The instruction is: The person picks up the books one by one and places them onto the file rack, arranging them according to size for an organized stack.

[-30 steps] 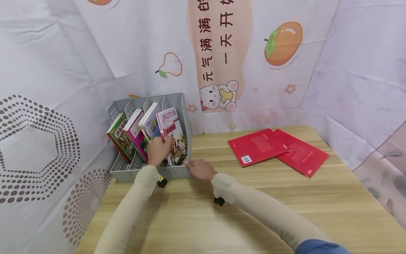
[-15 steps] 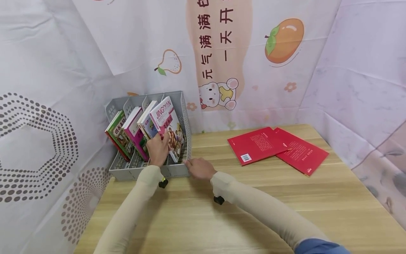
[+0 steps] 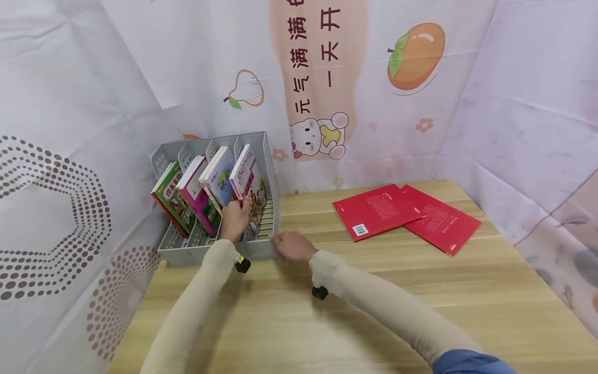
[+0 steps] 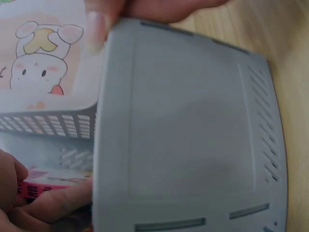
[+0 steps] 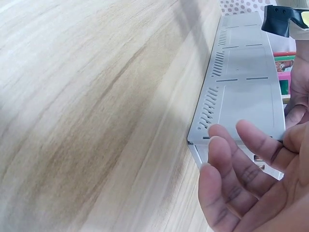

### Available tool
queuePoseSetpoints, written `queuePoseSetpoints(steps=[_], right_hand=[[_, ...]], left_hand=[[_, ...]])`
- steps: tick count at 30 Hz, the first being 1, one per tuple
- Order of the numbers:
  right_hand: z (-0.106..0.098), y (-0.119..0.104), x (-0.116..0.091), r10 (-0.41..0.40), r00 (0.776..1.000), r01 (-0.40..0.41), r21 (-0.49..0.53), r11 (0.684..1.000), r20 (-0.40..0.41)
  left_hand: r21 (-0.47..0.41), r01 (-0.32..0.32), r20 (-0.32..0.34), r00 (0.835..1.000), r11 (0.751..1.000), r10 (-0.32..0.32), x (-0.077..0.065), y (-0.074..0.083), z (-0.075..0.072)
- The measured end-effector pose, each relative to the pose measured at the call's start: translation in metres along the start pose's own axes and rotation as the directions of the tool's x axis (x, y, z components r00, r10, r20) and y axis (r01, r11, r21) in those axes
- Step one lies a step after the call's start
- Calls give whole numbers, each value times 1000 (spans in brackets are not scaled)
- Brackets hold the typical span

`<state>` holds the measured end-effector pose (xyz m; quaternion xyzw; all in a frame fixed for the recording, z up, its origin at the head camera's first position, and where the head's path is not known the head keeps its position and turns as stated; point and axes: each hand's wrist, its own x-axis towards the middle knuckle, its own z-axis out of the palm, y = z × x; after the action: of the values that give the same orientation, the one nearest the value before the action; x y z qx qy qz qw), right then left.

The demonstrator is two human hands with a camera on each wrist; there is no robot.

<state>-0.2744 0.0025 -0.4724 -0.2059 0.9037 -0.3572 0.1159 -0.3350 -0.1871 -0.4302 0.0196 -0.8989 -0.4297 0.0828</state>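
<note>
A grey plastic book rack (image 3: 187, 256) with slatted compartments stands at the table's left, several books inside. In its rightmost compartment my left hand (image 3: 235, 219) grips the lower front of a white-and-pink book (image 3: 242, 174). In the left wrist view only the pink spine (image 4: 37, 190) shows beside the fingers, behind the rack's front wall (image 4: 188, 121). My right hand (image 3: 294, 246) holds the rack's front right corner, thumb at the rim and fingers curled by the outer end. To the left lean a white-and-blue book (image 3: 218, 176), a purple book (image 3: 200, 197) and a green book (image 3: 173, 197).
Two red books (image 3: 380, 210) lie overlapping on the wooden table (image 3: 374, 291) at the right. Behind the rack and table hangs a printed cloth (image 3: 210, 57), with more cloth at both sides.
The white-and-pink book rose and leaned left, then turned so its spine faces forward more. My left hand moved with it. My right hand stays at the rack's corner.
</note>
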Motion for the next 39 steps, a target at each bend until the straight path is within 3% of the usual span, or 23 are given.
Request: queuePoseSetpoints(steps=[4, 7, 12, 17, 24, 28, 35, 39], right_hand=[[-2, -1, -2, -8, 1000, 8, -24, 1000, 4], [-4, -2, -3, -7, 1000, 7, -36, 999, 2], [-6, -3, -6, 8, 1000, -8, -59, 998, 0], [-11, -2, -8, -3, 1000, 3, -45, 999, -6], [-22, 3, -8, -57, 997, 52, -87, 995, -53], [-27, 8, -7, -82, 992, 69, -134, 989, -94], [-27, 17, -11, -71, 993, 56, -149, 987, -94], [-29, 18, -14, -57, 995, 44, -150, 988, -82]], left_hand=[[34, 13, 21, 1000, 999, -14, -1, 1, 0], [91, -12, 20, 1000, 996, 11, -1, 2, -1], [236, -82, -44, 995, 968, 95, 0, 5, -5], [303, -98, -95, 987, 948, 133, -1, 8, -8], [322, -61, -50, 995, 945, 81, -3, 7, -7], [347, -90, -41, 993, 934, 111, 0, 7, -7], [381, -214, 17, 974, 899, 224, 5, 8, -8], [378, -208, 14, 976, 902, 219, 4, 11, -7]])
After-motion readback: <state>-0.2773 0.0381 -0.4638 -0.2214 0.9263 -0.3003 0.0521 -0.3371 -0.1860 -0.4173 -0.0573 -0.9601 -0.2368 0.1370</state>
